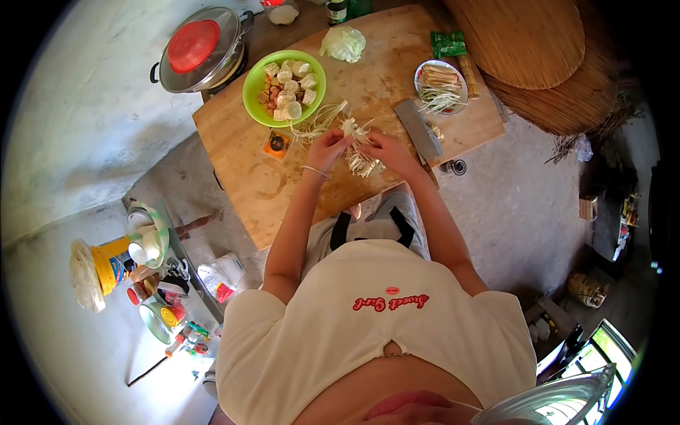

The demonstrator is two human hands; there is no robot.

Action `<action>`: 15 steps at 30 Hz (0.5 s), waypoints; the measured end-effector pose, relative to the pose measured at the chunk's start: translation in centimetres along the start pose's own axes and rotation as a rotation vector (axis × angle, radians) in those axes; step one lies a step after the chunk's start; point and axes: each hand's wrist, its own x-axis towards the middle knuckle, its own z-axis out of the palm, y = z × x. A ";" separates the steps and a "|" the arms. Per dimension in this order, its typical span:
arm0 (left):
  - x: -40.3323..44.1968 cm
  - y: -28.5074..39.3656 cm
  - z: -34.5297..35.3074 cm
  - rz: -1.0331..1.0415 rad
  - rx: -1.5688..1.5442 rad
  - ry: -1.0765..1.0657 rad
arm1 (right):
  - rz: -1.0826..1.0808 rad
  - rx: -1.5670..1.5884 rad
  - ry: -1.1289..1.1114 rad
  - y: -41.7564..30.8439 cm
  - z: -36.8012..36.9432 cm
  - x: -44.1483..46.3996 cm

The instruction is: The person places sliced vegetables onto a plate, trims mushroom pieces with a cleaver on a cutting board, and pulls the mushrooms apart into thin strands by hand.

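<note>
Pale, thin-stemmed enoki mushrooms (363,165) lie and hang between my hands over the wooden table. My left hand (330,150) has its fingers closed on one side of the bunch. On the other side, my right hand (388,151) pinches the enoki too. Loose enoki stems (320,122) spread on the table beyond my left hand. A cleaver (419,132) lies flat to the right of my right hand. Behind it, a plate (464,88) holds pale strips and more enoki. A lime-green bowl (249,95) contains corn pieces and brownish chunks.
The wooden table (248,191) carries a lettuce-like head (343,44), a green packet (448,44) and a small orange-and-black packet (277,144). A lidded pan (230,46) with a red basket (193,46) on top stands back left. Round woven mats (524,39) are back right.
</note>
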 end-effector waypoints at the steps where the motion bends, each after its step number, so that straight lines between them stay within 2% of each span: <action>1: 0.1 -0.3 -0.2 0.001 -0.002 0.001 | -0.001 -0.002 -0.001 0.1 -0.1 0.0; 3: 0.1 -0.5 -0.4 -0.002 0.015 -0.014 | 0.010 0.198 -0.026 0.0 -0.5 0.0; 4: 0.1 -0.4 -0.5 -0.001 0.014 -0.014 | 0.010 0.197 -0.027 -0.1 -0.9 -0.1; 7: -0.2 0.3 -0.6 -0.051 0.001 -0.006 | 0.032 0.216 0.095 0.3 -2.7 -0.7; 9: -0.6 0.9 -0.7 -0.067 -0.135 0.014 | 0.060 0.315 0.316 1.8 -3.5 -0.6; 13: -0.1 0.4 -1.0 -0.074 -0.258 -0.001 | 0.048 0.345 0.342 1.9 -3.9 -0.8; 15: -0.1 0.4 -0.4 -0.054 -0.276 -0.012 | 0.110 0.212 0.151 -0.6 -2.5 -1.4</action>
